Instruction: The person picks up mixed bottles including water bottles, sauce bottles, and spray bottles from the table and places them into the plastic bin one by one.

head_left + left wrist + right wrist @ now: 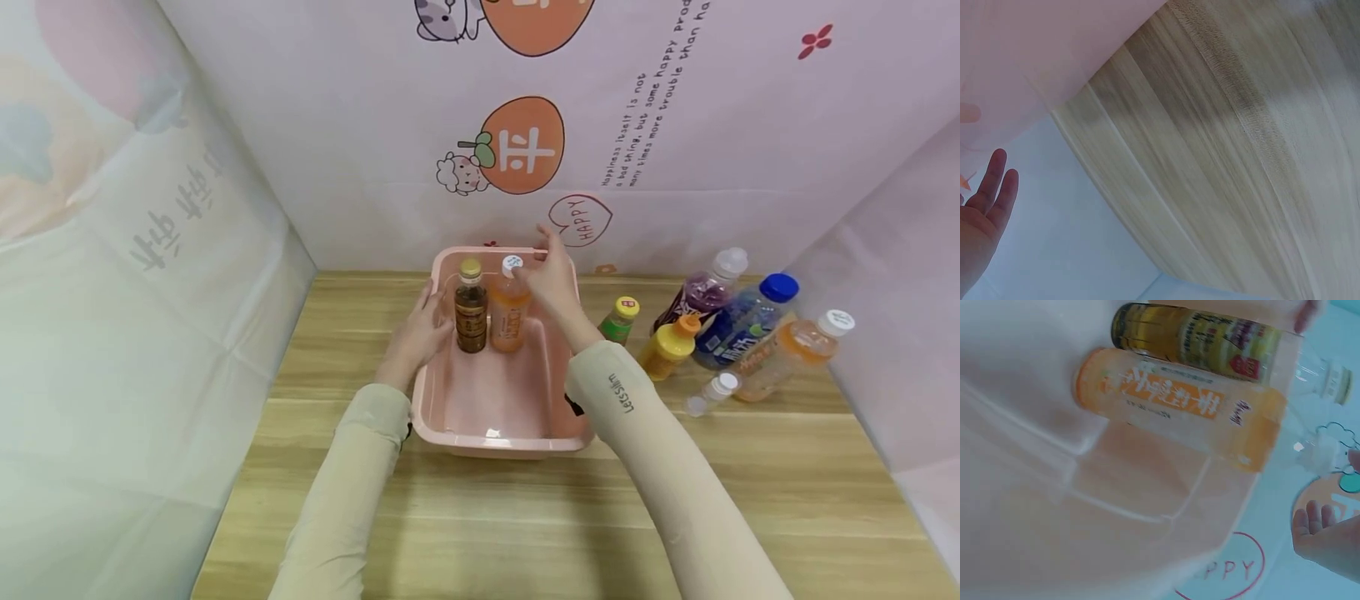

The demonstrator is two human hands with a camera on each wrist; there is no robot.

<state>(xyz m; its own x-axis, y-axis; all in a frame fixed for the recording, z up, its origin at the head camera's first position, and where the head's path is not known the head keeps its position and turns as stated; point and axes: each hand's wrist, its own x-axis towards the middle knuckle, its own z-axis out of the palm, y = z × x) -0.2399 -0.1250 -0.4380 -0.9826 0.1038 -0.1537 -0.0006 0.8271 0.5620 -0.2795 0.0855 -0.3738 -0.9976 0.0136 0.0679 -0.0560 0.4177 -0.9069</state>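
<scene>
A pink plastic basin (495, 400) stands on the wooden table. Inside it, at the far end, a dark brown bottle with a yellow cap (471, 312) and an orange drink bottle with a white cap (507, 321) stand upright side by side. My left hand (420, 335) is at the basin's left rim, beside the brown bottle; in the left wrist view two of its fingers (1004, 194) extend loosely. Over the far right part of the basin, my right hand (551, 283) has its fingers spread near the white cap. The right wrist view shows that hand (1329, 540) holding nothing; whether it touches the cap, I cannot tell.
Right of the basin are a green bottle with a yellow cap (619, 321), a yellow squeeze bottle (667, 348), a purple drink bottle (701, 292), a blue-capped bottle (738, 325), another orange bottle (787, 358) and a small clear bottle (712, 394). Printed cloth (360, 150) hangs behind the table.
</scene>
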